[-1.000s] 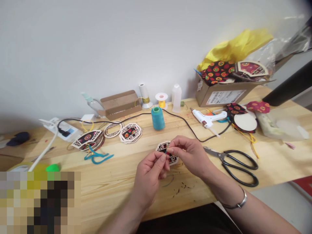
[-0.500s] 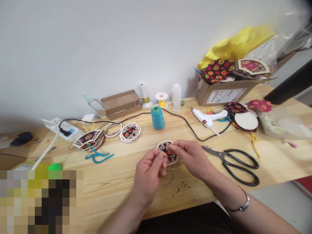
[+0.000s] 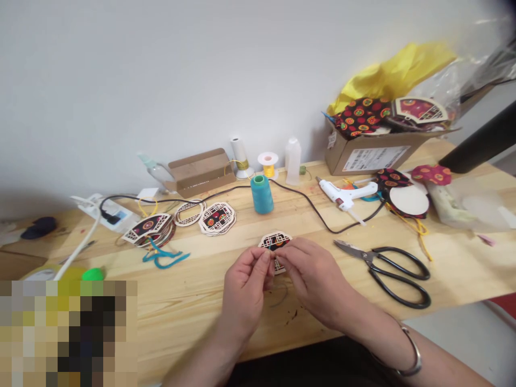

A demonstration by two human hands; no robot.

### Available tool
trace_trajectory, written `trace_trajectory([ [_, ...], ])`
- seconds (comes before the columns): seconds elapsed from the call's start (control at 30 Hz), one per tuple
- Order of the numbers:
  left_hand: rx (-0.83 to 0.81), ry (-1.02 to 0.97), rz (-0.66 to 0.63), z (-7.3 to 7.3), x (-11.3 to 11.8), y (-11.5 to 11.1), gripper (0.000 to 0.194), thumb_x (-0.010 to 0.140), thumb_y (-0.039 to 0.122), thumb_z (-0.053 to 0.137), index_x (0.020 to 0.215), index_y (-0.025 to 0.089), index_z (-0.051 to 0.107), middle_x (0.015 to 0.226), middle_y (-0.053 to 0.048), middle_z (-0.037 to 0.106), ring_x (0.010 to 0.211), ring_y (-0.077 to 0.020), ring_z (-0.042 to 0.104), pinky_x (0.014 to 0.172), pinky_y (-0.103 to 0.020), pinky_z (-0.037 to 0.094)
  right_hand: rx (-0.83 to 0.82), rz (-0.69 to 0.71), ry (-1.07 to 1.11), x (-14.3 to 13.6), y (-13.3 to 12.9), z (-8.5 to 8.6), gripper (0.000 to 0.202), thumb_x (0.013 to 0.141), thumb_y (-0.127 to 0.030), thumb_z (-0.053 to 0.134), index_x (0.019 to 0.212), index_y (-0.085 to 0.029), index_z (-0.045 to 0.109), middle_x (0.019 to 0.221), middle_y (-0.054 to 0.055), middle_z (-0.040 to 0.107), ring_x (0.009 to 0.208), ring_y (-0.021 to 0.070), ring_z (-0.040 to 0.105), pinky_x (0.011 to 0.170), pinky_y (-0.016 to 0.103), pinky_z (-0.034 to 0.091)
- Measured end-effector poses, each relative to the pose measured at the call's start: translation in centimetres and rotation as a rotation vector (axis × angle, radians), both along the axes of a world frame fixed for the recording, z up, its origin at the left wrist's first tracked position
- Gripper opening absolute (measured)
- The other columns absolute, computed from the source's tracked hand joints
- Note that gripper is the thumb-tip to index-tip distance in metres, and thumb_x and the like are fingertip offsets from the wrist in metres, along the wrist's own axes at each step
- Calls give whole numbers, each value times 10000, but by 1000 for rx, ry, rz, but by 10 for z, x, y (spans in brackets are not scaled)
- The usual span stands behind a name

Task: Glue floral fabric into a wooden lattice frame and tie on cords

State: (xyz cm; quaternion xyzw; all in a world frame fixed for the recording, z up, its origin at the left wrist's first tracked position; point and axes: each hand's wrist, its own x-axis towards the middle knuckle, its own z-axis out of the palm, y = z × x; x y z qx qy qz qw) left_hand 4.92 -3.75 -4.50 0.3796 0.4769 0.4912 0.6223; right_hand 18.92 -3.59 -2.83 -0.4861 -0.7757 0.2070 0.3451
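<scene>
No text is legible, even the label on the large carton.

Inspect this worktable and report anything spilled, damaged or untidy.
Small dark scraps lie loose on the wooden tabletop between the right hand and its near edge, looking like uncleared litter. A lone pink scrap lies far right. Nothing looks clearly broken.

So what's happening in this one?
A person's left hand and right hand meet fingertip to fingertip, pinching what looks like a thin teal strand. A lattice piece lies just beyond, partly hidden. Scissors lie to the right; a teal spool stands farther back.
</scene>
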Motion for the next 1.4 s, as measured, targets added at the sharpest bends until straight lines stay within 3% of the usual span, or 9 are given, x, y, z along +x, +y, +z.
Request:
trace_trajectory([
  [0.23, 12, 126, 1, 5, 4, -1, 176, 819, 334, 628, 763, 167, 633, 587, 47, 502, 521, -77, 415, 473, -168, 351, 152, -109, -210, -9, -4, -2, 209, 864, -95, 427, 734, -134, 585, 706, 70, 595, 677, 186, 509, 635, 298, 373],
  [0.4, 100, 303, 32, 9, 6, -7, 143, 825, 307, 609, 824, 179, 673, 669, -1, 611, 638, -149, 545, 622, -243, 460, 187, -162, -304, -13, -6, -2, 216, 858, -98, 419, 700, -153, 557, 662, 59, 568, 629, 184, 488, 595, 302, 334],
  [0.6, 286, 517, 152, 13, 2, -7, 80, 805, 242, 626, 773, 196, 684, 682, -10, 646, 659, -160, 566, 659, -241, 433, 90, -169, -271, -10, -9, 4, 203, 863, -136, 416, 704, -155, 542, 664, 58, 557, 633, 175, 474, 585, 302, 312],
  [0.8, 8, -25, 84, 15, -4, 10, 171, 804, 289, 637, 701, 160, 592, 552, 60, 463, 461, -58, 342, 438, -175, 266, -364, 391, -58, 4, -28, 30, 294, 905, -204, 451, 612, -177, 450, 590, -43, 508, 531, 80, 395, 523, 223, 295],
  [0.93, -71, -230, 74, 14, -3, 13, 166, 757, 233, 689, 690, 135, 574, 546, 62, 449, 451, -34, 296, 423, -162, 217, -412, 528, 83, 10, -31, 36, 215, 875, -156, 508, 675, -182, 582, 695, -30, 599, 644, 88, 501, 605, 203, 365],
  [1.0, -106, -255, 52, 15, -3, 12, 172, 765, 238, 685, 693, 135, 568, 540, 63, 445, 440, -30, 289, 422, -163, 213, -408, 473, 160, 12, -26, 32, 206, 852, -84, 490, 817, -207, 651, 821, -15, 639, 745, 105, 544, 673, 212, 395],
  [1.13, -108, -244, 23, 17, -2, 9, 174, 777, 256, 674, 708, 126, 581, 530, 62, 440, 436, -27, 268, 417, -163, 200, -507, 93, 330, 12, -8, 18, 215, 858, -212, 519, 698, -189, 661, 557, -37, 547, 535, 99, 471, 531, 227, 369],
  [1.2, -83, -211, 21, 17, -1, 8, 173, 774, 264, 676, 715, 123, 594, 528, 58, 443, 444, -31, 273, 416, -162, 203, -557, -60, 500, 10, 1, 11, 170, 822, -264, 573, 722, -177, 680, 568, -24, 577, 548, 110, 501, 548, 240, 400],
  [1.4, 8, -49, -29, 14, 1, 2, 184, 818, 300, 635, 724, 144, 609, 562, 46, 470, 477, -47, 329, 439, -169, 246, -797, -125, 911, 1, 13, 1, 322, 619, -342, 784, 885, -168, 735, 762, 30, 694, 709, 153, 606, 717, 317, 475],
])
